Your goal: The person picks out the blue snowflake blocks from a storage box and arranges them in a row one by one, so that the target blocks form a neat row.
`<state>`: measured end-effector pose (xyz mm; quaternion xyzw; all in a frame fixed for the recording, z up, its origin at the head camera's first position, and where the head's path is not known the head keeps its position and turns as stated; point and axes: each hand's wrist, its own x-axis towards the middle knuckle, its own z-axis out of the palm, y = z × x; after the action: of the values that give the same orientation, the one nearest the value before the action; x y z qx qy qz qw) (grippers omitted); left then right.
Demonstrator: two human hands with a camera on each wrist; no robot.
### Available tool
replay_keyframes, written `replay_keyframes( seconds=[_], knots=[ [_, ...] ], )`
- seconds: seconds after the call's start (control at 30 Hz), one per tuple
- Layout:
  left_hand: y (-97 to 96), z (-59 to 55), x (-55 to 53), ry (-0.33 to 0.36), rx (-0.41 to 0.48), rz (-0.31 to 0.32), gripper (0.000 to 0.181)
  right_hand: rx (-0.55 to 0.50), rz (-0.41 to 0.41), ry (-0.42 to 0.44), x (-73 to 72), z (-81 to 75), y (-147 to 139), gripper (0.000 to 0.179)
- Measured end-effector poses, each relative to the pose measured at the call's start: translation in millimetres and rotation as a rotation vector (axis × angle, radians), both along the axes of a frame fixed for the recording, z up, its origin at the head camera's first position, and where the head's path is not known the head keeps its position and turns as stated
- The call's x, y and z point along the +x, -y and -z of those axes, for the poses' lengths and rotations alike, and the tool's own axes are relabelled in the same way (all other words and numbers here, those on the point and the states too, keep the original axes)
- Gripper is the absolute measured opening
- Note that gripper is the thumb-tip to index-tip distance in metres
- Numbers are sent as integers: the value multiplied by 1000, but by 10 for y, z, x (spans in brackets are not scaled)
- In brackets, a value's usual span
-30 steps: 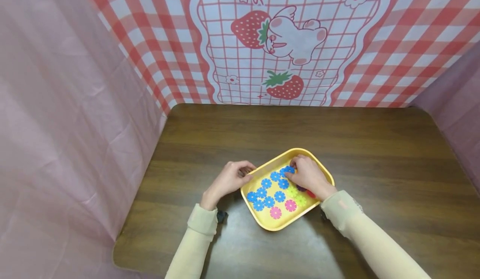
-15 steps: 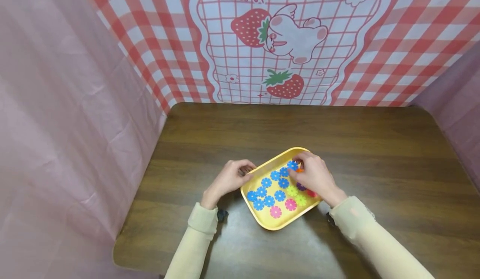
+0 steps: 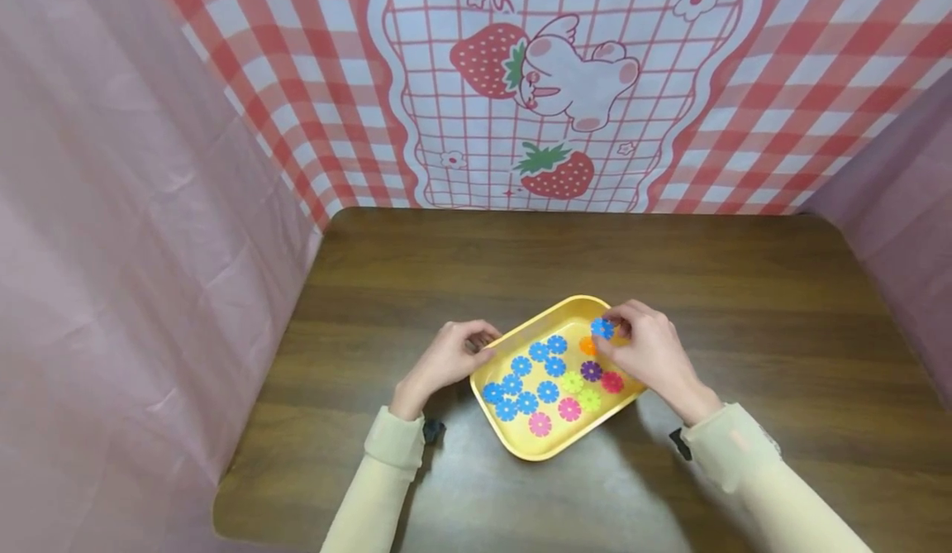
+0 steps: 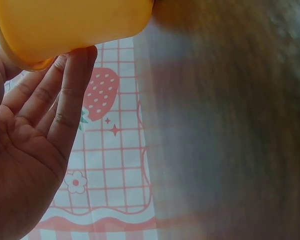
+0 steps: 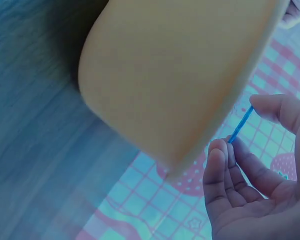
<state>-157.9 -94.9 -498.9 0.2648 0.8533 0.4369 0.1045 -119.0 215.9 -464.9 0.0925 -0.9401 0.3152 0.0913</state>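
Observation:
A yellow tray (image 3: 530, 447) sits at a slant on the table, holding several flat notched flower-shaped discs. My right hand (image 3: 654, 353) pinches one blue disc (image 3: 602, 327) between thumb and fingertips, over the tray's far right corner; in the right wrist view the blue disc (image 5: 241, 124) is edge-on. My left hand (image 3: 445, 364) grips the tray's left rim. In the left wrist view, its fingers (image 4: 65, 107) lie against the outside of the tray wall (image 4: 85, 25). Below the pinched disc lie an orange disc (image 3: 587, 345), a purple disc (image 3: 591, 371) and a red disc (image 3: 613, 383).
Several other blue discs (image 3: 548, 392) spread over the tray's left half. Two yellow-green discs (image 3: 590, 399) and two pink discs (image 3: 569, 409) lie towards its near side. A brown wooden table (image 3: 416, 264) surrounds the tray, with a checked strawberry cloth (image 3: 550, 107) behind.
My right hand has lifted the blue disc and moved right with it, uncovering the orange and purple discs. The left hand keeps its grip on the rim. The head view has shifted slightly.

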Motion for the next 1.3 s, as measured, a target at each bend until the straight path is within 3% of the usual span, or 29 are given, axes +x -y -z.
replay_keyframes(
  seconds=[0.33, 0.6, 0.8, 1.13, 1.3],
  knots=[
    [-6, 8, 2, -22, 29, 10, 17, 0, 54, -64, 101, -64, -291, 27],
    [2, 28, 15, -24, 65, 12, 17, 8, 135, -73, 192, -7, -558, 30],
    [5, 29, 4, -27, 64, 12, 17, 20, 152, -75, 227, 113, -710, 30],
    [10, 33, 0, -8, 52, 3, 17, 53, 80, -91, 172, 476, -791, 23],
    [1, 38, -2, -7, 48, 7, 17, 67, 68, -60, 168, 562, -802, 24]
  ],
)
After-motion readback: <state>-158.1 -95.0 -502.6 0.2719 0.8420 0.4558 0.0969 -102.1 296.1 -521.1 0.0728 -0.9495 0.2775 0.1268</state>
